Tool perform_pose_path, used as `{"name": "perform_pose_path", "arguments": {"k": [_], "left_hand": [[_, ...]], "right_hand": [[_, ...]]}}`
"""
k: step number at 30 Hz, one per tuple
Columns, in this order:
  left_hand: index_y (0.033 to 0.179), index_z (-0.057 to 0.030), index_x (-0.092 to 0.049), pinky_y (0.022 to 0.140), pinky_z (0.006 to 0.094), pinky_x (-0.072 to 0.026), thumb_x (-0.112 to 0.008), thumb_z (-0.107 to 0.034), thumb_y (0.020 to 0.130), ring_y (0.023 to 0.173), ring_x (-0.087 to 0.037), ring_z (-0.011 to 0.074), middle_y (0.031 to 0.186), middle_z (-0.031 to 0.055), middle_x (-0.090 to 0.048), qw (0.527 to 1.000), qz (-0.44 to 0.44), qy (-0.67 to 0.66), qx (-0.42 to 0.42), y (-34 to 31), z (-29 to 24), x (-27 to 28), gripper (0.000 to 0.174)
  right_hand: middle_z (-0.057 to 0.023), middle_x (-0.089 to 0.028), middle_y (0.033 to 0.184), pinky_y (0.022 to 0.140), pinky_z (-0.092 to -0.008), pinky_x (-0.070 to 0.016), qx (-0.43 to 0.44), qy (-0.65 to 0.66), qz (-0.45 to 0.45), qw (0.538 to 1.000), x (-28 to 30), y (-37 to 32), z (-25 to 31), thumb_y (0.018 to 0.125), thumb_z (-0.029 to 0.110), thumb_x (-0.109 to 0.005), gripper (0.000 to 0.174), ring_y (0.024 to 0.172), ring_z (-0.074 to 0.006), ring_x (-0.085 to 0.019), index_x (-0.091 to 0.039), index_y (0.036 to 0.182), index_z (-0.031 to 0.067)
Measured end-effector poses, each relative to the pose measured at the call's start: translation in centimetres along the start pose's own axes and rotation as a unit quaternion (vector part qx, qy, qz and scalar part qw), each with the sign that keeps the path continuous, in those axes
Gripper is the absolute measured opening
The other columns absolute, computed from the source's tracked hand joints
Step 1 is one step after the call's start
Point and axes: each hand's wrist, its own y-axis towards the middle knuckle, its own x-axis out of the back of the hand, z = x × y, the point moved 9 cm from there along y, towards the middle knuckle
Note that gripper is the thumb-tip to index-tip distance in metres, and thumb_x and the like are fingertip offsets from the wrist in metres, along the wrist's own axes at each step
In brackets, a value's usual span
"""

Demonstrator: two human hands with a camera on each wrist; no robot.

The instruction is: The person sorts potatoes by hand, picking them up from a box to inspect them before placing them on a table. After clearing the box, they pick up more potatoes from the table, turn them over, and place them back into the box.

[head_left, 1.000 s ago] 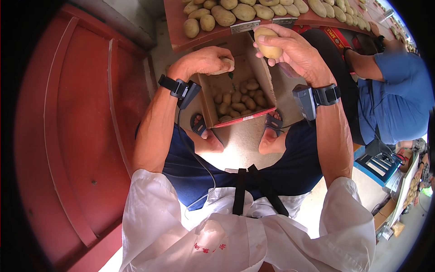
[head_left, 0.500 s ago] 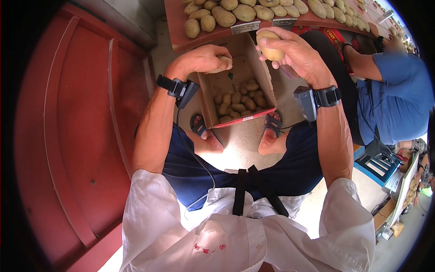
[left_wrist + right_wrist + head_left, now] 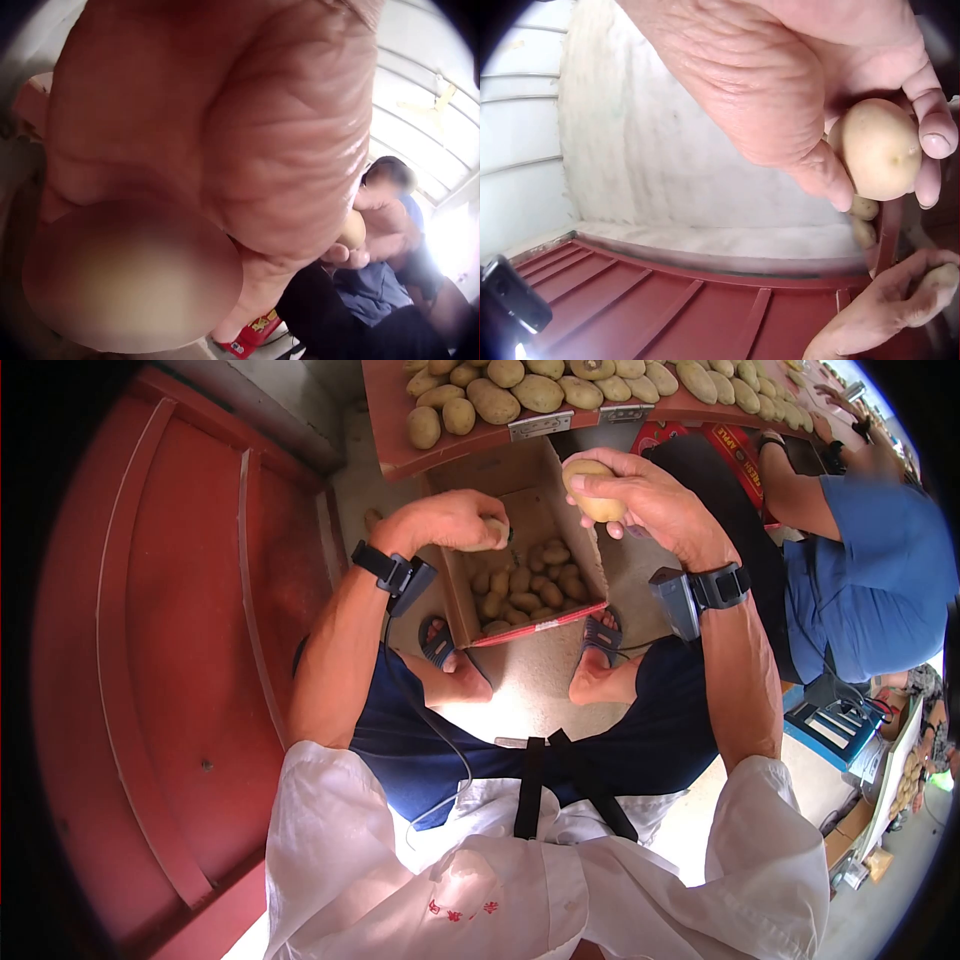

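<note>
- Gripping the left potato (image 3: 492, 532) in curled fingers, the left hand (image 3: 440, 520) has sunk a little in the last second. It now hangs lower over the box (image 3: 590, 555), at its left wall.
- That potato is still held, wrapped by thumb and fingers, and sits apart from the heap (image 3: 525, 585) below.
- The right hand (image 3: 655, 500) pinches the right potato (image 3: 592, 490) in its fingertips, raised beside the box's far right corner. It has hardly moved in that second.
- So, as I judge it, the left potato is now the closer of the two to the heap, and neither has left its hand.
- The board (image 3: 400, 450) above the box carries rows of potatoes, and these have not changed.
- The left wrist view is almost all palm, and the potato under it is only a blur.
- The right wrist view shows its potato sharply, but the left hand is cut off at the lower corner.
- The box floor is hidden under the heap, and the board's far end runs out of view.
- The neighbour (image 3: 860, 590) in blue is cut by the lens rim, and what their hands do at the board cannot be made out.
</note>
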Motion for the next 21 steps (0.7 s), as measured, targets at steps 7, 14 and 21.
{"name": "perform_pose_path", "arguments": {"k": [7, 14, 21], "left_hand": [[0.121, -0.0046, -0.068, 0.090, 0.0380, -0.0512, -0.072, -0.024, 0.082, 0.104, -0.066, 0.0271, 0.110, 0.0128, -0.072, 0.987, 0.156, 0.021, -0.010, 0.9, 1.4, -7.0, 0.044], [0.124, -0.0058, -0.068, 0.091, 0.0384, -0.0512, -0.075, -0.017, 0.077, 0.107, -0.066, 0.0300, 0.114, 0.0136, -0.072, 0.972, 0.230, 0.052, -0.016, -0.3, 0.5, -11.3, 0.049], [0.126, -0.0080, -0.067, 0.094, 0.0455, -0.0515, -0.070, -0.008, 0.081, 0.115, -0.064, 0.0389, 0.119, 0.0183, -0.068, 0.988, -0.033, 0.150, 0.021, 1.8, 2.5, -4.7, 0.045]], "right_hand": [[-0.0036, -0.065, 0.091, 0.052, -0.0220, -0.0403, -0.036, -0.012, 0.010, 0.999, -0.2, -0.4, -1.1, 0.098, 0.030, -0.068, 0.034, 0.071, -0.0101, -0.062, -0.064, 0.117, 0.0025], [-0.0011, -0.065, 0.091, 0.050, -0.0205, -0.0397, -0.057, -0.046, 0.054, 0.996, -0.3, -0.5, -3.1, 0.097, 0.033, -0.069, 0.035, 0.071, -0.0088, -0.062, -0.064, 0.120, 0.0068], [-0.0025, -0.064, 0.097, 0.052, -0.0212, -0.0401, -0.074, -0.066, 0.067, 0.993, -0.6, -0.1, -3.4, 0.099, 0.029, -0.067, 0.038, 0.072, -0.0101, -0.062, -0.060, 0.126, 0.0038]]}}
